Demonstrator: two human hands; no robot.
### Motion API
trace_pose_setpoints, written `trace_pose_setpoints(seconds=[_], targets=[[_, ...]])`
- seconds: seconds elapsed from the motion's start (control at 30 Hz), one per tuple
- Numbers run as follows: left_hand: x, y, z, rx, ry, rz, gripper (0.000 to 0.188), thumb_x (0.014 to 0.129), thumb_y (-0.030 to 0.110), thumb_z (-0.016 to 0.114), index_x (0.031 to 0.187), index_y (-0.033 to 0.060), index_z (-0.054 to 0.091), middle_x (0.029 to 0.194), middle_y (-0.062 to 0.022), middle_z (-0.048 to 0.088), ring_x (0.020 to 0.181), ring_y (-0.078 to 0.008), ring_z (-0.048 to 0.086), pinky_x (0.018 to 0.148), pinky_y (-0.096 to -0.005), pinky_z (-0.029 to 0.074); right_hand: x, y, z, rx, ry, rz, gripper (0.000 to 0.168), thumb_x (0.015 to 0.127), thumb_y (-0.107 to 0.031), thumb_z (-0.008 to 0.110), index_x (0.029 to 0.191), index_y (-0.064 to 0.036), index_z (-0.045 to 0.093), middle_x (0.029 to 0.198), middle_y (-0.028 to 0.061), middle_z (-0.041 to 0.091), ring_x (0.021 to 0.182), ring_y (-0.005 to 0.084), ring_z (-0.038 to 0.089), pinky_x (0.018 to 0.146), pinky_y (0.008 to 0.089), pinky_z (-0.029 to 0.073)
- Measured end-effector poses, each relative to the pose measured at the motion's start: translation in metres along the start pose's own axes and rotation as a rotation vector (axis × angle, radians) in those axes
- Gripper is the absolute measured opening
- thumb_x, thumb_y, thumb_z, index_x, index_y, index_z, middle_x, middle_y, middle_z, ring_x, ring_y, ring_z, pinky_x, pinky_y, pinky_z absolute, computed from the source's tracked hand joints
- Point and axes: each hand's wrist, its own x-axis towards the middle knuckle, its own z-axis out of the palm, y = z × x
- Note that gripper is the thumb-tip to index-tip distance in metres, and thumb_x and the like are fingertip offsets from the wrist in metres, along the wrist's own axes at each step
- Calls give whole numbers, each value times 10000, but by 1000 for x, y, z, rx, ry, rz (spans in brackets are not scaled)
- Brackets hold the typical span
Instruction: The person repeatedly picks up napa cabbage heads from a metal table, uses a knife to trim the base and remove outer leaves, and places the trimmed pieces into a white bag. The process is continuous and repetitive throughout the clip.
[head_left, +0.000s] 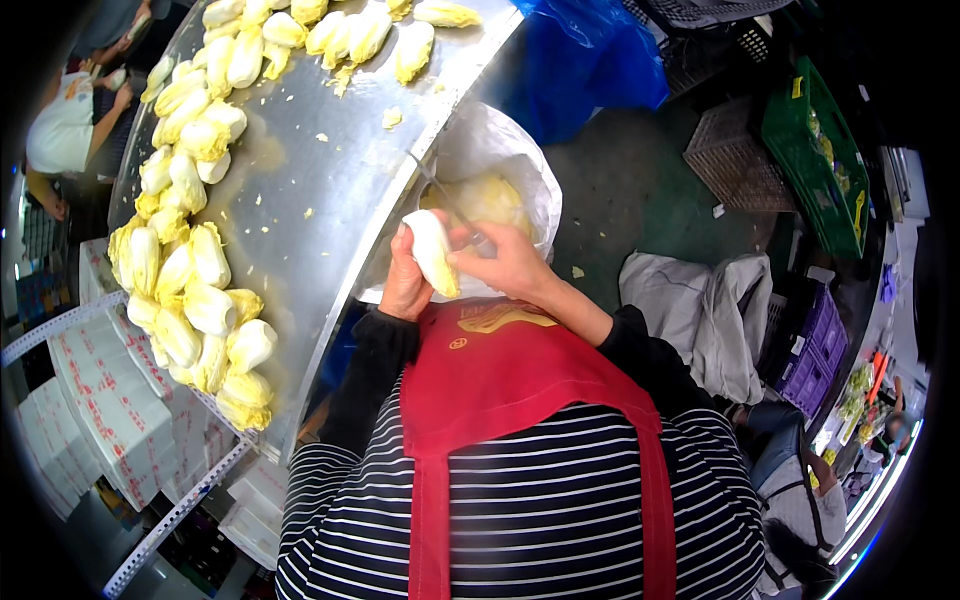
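Observation:
My left hand (407, 279) grips a small head of napa cabbage (430, 251), its white end up and its yellow leaf tips towards my apron. In my right hand (510, 262) is a knife (448, 196), the blade pointing away over the sack and towards the table's edge. The right fingers are close beside the cabbage; whether they touch it I cannot tell. Beneath both hands stands a white woven sack (546, 176) holding pale yellow leaves (484, 196). Many trimmed cabbage heads (210, 309) lie piled along the far side of the metal table (322, 161).
Blue plastic sheeting (592, 67) hangs beyond the sack. To the right are a brown crate (739, 154), a green crate (814, 157), crumpled white sacks (697, 322) and a purple crate (814, 352). Foam boxes (112, 405) stand left. Other people (64, 124) work at the far left.

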Motion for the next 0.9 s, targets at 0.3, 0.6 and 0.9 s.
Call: trace_pose_setpoints(seconds=[0.3,0.6,0.9], targets=[[0,1,14,378,119,30,515,978,441,339,1206,-1,475,1039,-91,574,915,-155,574,795,-282,463,0,13,2,-86,137,-139,306,711,-224,729,874,-14,578,749,69,605,674,128,553,633,276,444],[-2,-4,9,496,126,169,520,958,480,370,1178,21,475,971,-48,550,867,-118,536,764,-251,437,1,11,2,-91,109,-131,360,683,-246,756,897,-24,568,790,59,595,706,147,553,666,276,446],[-3,-3,12,529,89,207,577,905,536,465,1168,23,476,960,-29,546,842,-94,518,737,-237,430,3,13,2,-54,78,-213,341,664,-213,738,870,-32,536,778,64,573,689,144,531,635,274,433]])
